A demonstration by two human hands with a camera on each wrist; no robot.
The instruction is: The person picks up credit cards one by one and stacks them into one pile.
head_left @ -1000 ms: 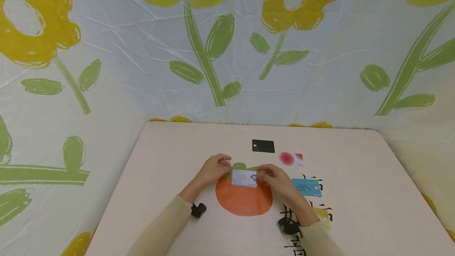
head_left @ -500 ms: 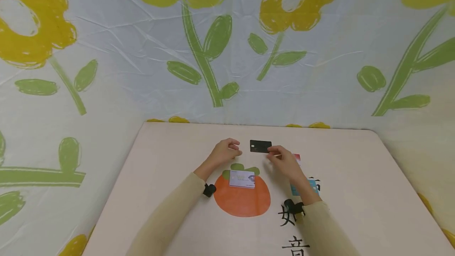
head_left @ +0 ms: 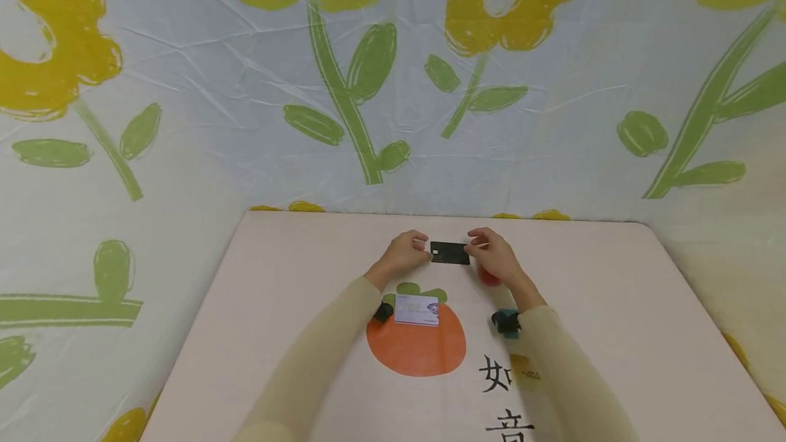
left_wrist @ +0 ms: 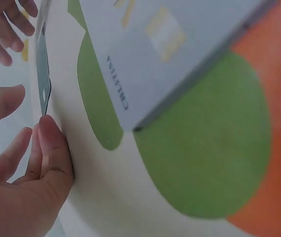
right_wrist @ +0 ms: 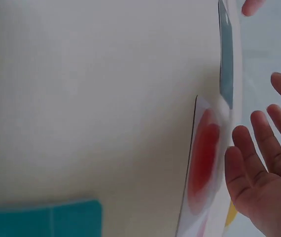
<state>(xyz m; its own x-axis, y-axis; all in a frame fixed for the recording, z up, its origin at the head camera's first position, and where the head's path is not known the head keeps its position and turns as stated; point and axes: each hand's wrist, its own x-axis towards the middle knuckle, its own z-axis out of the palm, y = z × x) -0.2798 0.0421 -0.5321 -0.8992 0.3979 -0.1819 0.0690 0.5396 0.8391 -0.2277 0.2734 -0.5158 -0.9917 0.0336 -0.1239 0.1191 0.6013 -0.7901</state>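
Note:
A black card (head_left: pixel 450 253) with a chip lies flat on the table between my two hands. My left hand (head_left: pixel 405 252) is at its left end; in the left wrist view a fingertip meets the edge of the card (left_wrist: pixel 43 86). At the right end is my right hand (head_left: pixel 499 259); in the right wrist view its spread fingers (right_wrist: pixel 249 158) hold nothing. A white card (head_left: pixel 416 310) lies nearer me on the orange fruit print. Under and beside my right hand is a white card with a red circle (right_wrist: pixel 204 158), partly hidden in the head view.
A blue card (right_wrist: pixel 42 219) lies to the right, mostly covered by my right wrist in the head view. A yellowish card (head_left: pixel 523 367) shows beside my right sleeve. Flower-printed cloth (head_left: pixel 258 87) stands behind the table (head_left: pixel 295 251).
Both hands have left the white card on the fruit print and moved away from me to the two ends of the black card. The cards look unmoved on the table.

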